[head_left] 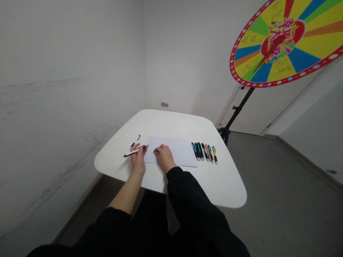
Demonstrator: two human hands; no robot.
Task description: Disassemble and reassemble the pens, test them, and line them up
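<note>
My left hand [138, 160] is closed around a white-and-black pen [129, 154], which slants across the fingers over the left edge of a white sheet of paper [180, 151]. My right hand [164, 157] rests over the paper with its thumb and fingers pinched together. Something small and dark shows at those fingertips, too small to name. Left of the paper, near my left hand, lies another black-and-white pen [134, 141]. Faint small marks run down the left side of the sheet.
Several pens [209, 153] with coloured barrels lie side by side right of the paper. The white table [171, 123] has rounded corners and stands near the walls. A colourful prize wheel [284, 43] on a black stand [241, 107] rises behind it to the right.
</note>
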